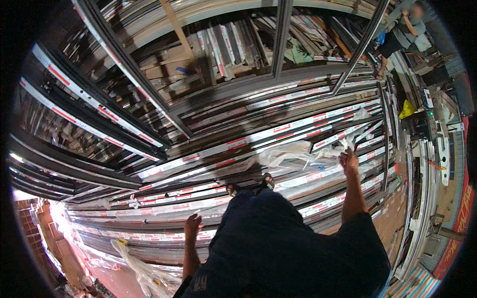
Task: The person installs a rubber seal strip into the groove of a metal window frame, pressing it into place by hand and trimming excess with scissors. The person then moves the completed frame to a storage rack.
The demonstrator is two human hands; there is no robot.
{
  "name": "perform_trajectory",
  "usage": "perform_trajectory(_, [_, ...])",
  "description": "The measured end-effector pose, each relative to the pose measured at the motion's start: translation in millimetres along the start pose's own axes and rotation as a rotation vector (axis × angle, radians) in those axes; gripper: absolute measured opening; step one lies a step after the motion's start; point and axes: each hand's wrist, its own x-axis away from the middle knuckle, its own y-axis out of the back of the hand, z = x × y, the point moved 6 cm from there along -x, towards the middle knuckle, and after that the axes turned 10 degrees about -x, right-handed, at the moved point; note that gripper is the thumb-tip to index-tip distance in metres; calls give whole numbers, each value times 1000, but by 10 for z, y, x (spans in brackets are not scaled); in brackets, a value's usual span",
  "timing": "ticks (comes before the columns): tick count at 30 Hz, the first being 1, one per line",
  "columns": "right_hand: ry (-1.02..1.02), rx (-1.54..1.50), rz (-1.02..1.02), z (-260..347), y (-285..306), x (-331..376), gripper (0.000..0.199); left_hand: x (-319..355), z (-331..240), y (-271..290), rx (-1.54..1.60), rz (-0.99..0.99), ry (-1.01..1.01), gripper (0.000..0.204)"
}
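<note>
My right hand (349, 161) reaches out over long metal profiles, its fingers closed on crumpled clear plastic film (345, 143). The film runs from the fingers toward the far right. More loose plastic wrapping (285, 153) lies across the profiles to the left of that hand. Lower on the left, my left hand (193, 224) hangs above the stack with its fingers loosely apart and nothing in them. Beneath both hands lie dark profiles with white and red protective tape (238, 144). My sandalled feet stand among them.
Dark metal frames (280, 49) stand upright ahead, with stacked profiles behind them. More taped bars (74, 89) slant up at the left. A bundle of plastic sheeting (136, 263) lies at the lower left. Another person (405, 32) is at the far right, beyond a yellow bag (407, 109).
</note>
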Motion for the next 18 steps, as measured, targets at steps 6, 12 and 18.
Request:
perform_trajectory(6, [-225, 109, 445, -882, -716, -108, 33, -66, 388, -123, 475, -139, -45, 48])
perform_trajectory(12, [-459, 842, 565, -1375, -1753, 640, 45, 526, 885, -59, 700, -378, 324, 46])
perform_trajectory(18, [-103, 421, 449, -766, -2729, -590, 50, 892, 1053, -731, 748, -400, 592, 32])
